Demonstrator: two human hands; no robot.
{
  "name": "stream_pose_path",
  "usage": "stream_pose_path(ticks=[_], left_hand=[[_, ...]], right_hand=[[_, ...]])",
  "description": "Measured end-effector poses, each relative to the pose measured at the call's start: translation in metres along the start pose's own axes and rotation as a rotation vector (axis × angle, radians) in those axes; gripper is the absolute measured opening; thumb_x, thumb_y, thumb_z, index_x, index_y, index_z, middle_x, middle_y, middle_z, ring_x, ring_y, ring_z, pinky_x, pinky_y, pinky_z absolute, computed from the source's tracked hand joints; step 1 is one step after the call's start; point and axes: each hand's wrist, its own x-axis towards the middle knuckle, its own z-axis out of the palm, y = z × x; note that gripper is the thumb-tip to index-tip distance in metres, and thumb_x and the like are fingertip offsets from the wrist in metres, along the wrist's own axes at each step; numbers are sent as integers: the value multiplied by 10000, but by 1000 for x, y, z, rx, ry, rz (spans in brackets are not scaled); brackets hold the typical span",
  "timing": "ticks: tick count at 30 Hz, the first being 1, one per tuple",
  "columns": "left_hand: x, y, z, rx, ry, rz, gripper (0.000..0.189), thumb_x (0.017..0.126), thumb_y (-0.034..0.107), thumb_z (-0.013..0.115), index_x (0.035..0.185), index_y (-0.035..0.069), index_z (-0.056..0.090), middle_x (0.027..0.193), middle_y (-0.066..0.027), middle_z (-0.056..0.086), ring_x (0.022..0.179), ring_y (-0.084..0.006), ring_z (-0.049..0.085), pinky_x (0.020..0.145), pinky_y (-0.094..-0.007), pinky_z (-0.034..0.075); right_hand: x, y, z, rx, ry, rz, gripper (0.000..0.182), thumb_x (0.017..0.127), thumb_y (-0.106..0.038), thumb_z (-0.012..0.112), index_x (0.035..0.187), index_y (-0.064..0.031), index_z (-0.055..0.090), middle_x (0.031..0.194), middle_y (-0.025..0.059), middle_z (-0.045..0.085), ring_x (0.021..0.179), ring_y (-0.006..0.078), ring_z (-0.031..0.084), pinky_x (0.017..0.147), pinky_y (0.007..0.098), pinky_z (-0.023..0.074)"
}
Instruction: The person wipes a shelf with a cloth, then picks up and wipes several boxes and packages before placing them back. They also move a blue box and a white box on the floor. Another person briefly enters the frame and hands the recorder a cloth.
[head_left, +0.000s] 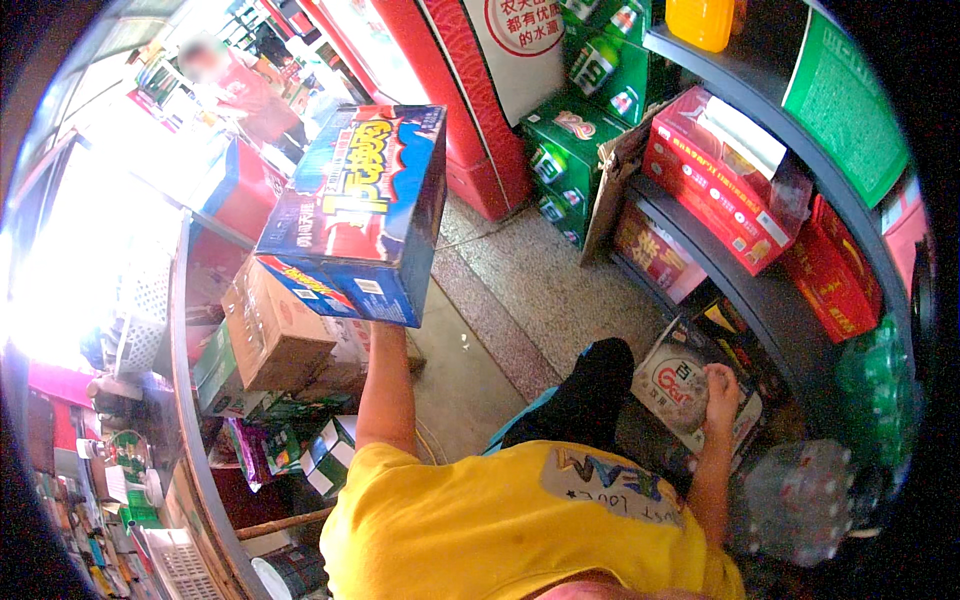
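A blue printed carton (420, 217) with red and yellow lettering stands out in front of me, partly over a brown cardboard box (281, 330). My left forearm reaches up to its near lower edge, and the carton hides my left hand. At my right side, my right hand (721, 394) touches the face of a grey-and-white printed carton (667, 386), its fingers curled. Whether those fingers grip the carton is not clear. That carton sits low beside my dark-clothed knee (592, 390), tilted in this view.
Dark shelving (720, 247) on the right carries red gift boxes (720, 180). Green beer cartons (559, 161) stand ahead beside a red fridge (480, 150). Wrapped bottles (795, 499) are at lower right. A counter edge (182, 360) runs along the left. A person (247, 94) is farther off.
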Motion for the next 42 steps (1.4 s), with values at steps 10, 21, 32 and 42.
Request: stream_pose_path(ticks=[10,21,32,42], left_hand=[[1,-19,-6,-75,-29,-84,436,803,333,391,1114,29,429,1102,-124,481,998,-297,453,870,-443,340],[-8,-54,-97,307,697,-181,169,782,149,486,916,47,477,842,-79,529,768,-228,519,661,-428,431],[-80,-102,-115,1144,875,-377,178,714,169,577,682,18,488,578,-89,485,421,-192,447,352,-346,327],[-125,-142,-202,1286,725,-537,262,673,246,616,730,1,541,628,-83,526,514,-185,476,466,-346,380]], right_hand=[[-14,-2,-2,64,-13,5,118,777,-152,513,844,-56,524,848,31,543,797,147,480,733,259,372],[-22,16,-14,-14,-14,5,144,758,-187,539,818,-57,529,876,35,544,836,155,472,776,280,350],[-24,33,-17,-50,-2,-4,115,754,-140,528,819,-46,543,839,28,548,816,151,482,760,254,354],[-36,23,-8,-78,-85,56,100,751,-123,521,813,-46,538,844,29,543,808,150,479,759,271,361]])
